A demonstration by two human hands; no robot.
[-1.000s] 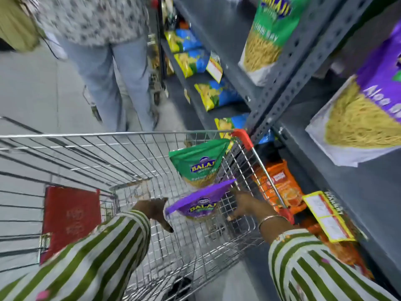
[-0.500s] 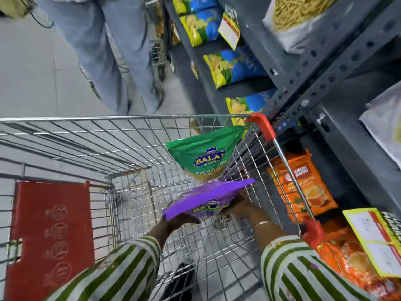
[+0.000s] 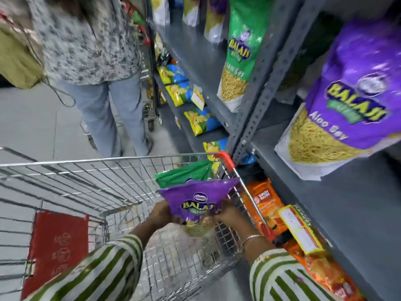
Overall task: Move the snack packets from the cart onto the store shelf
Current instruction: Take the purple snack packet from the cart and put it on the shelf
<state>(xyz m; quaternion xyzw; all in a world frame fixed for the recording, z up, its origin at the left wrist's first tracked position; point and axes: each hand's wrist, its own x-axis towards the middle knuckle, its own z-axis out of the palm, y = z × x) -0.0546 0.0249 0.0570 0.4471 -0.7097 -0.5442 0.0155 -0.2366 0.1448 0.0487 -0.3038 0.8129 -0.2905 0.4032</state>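
Where 0.5 s ago the purple snack packet [image 3: 196,202] lay low and near flat inside the cart [image 3: 108,161], it now rides higher, tipped up to face the camera.

Both hands clasp its lower end: the left hand [image 3: 161,213] wraps the left edge and the right hand [image 3: 227,213] the right, fingers closed on the film. Packet position: above the basket near the cart's right rim, beside the store shelf [image 3: 325,205], not yet on it. Its long axis runs roughly vertical in view, sealed top edge pointing up and away toward the shelf, clear window end toward the wearer. A green packet [image 3: 184,173] remains in the cart behind it. Judged state: lift-out under way, 1 packet in transit, placement still to come.
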